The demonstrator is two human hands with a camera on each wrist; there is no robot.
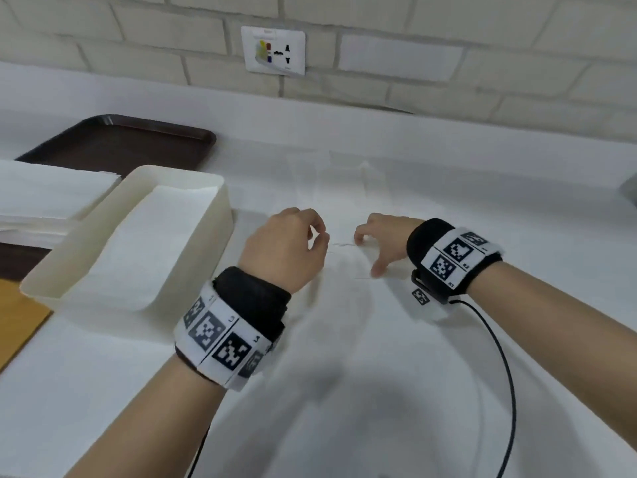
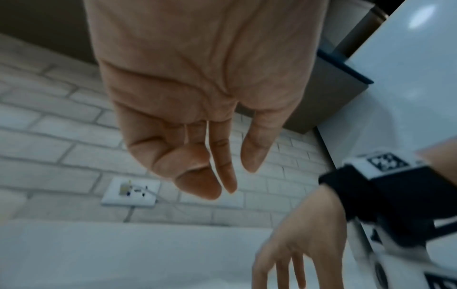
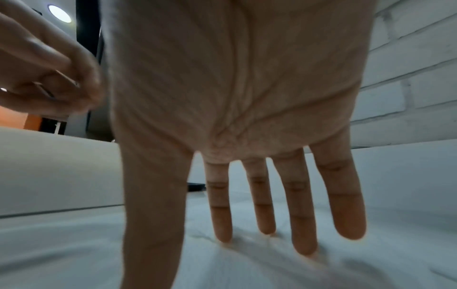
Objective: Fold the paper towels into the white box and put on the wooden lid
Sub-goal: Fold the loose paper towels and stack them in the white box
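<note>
A thin white paper towel lies spread on the white counter, creased in the middle. My right hand is over it with straight, spread fingers, and the fingertips touch the sheet. My left hand hovers just left of it, fingers loosely curled and holding nothing. The white box stands left of my left hand with flat paper towels inside. The wooden lid lies at the left edge, partly out of view.
A stack of paper towels rests on a dark brown tray behind the box. A brick wall with a socket backs the counter. A black cable runs from my right wrist band.
</note>
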